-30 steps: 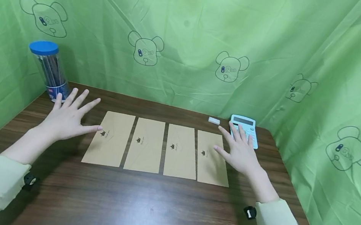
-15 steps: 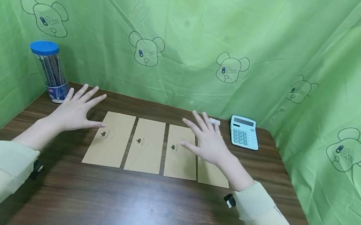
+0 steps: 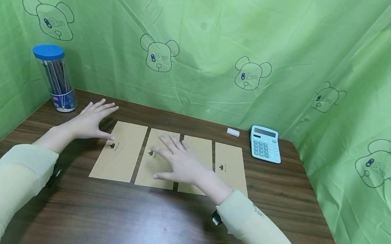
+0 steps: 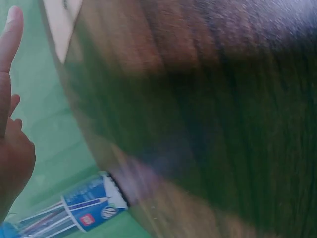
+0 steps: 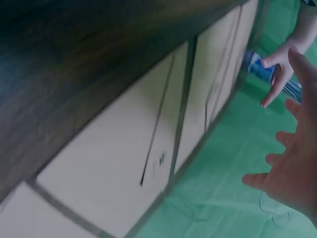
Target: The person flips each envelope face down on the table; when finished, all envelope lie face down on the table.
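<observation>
Several flat kraft paper envelopes with small crown prints lie side by side in a row on the dark wooden table (image 3: 166,226). My left hand (image 3: 89,123) is near the upper left of the leftmost envelope (image 3: 120,161), fingers extended and holding nothing. Over the second envelope (image 3: 147,165) and the third envelope (image 3: 200,150) my right hand (image 3: 181,164) is spread, hiding parts of both. In the right wrist view, this right hand (image 5: 292,163) appears raised above the envelopes, its fingers empty. The rightmost envelope (image 3: 230,164) is partly behind my right forearm.
A clear jar (image 3: 55,77) with a blue lid, filled with pens or pencils, stands at the back left. A light blue calculator (image 3: 265,144) and a small white block (image 3: 233,132), perhaps an eraser, lie at the back right. Green cloth (image 3: 209,24) surrounds the table.
My right hand has swept left from beside the calculator, across the rightmost envelope, to the middle ones. My left hand has shifted slightly right. The envelopes have stayed in place.
</observation>
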Action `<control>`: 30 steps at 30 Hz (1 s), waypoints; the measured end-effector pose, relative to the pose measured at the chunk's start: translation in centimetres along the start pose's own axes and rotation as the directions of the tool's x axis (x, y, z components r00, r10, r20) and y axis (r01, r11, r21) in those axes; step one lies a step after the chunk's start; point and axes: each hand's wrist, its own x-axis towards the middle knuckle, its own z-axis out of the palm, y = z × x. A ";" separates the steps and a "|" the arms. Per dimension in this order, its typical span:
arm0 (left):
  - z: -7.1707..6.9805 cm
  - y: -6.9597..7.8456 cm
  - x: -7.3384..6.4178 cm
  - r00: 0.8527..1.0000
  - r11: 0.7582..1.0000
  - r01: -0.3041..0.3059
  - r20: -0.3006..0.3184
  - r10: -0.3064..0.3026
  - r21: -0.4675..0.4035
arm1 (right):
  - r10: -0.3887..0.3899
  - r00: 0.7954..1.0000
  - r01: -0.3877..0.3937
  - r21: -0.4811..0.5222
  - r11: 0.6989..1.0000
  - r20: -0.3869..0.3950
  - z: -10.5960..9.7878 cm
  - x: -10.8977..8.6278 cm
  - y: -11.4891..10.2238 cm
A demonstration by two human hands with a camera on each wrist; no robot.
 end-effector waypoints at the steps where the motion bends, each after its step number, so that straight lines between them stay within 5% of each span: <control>1: 0.3 -0.2 0.1 1.000 1.000 -0.003 0.005 0.003 -0.013 | -0.017 1.000 0.017 -0.004 1.000 0.014 0.3 0.3 -0.2; 13: 2.2 -0.8 1.6 0.999 0.998 -0.020 0.044 0.022 -0.053 | -0.144 0.982 0.142 0.029 0.989 0.121 3.0 3.3 -1.0; 21: 2.9 -1.3 2.0 0.995 0.992 -0.058 0.068 0.066 -0.116 | -0.242 0.949 0.236 0.052 0.970 0.203 4.0 4.5 -1.1; 30: 3.2 -1.2 2.4 0.994 0.987 -0.014 0.103 0.031 -0.161 | -0.245 0.938 0.251 0.008 0.968 0.246 4.3 4.9 -1.5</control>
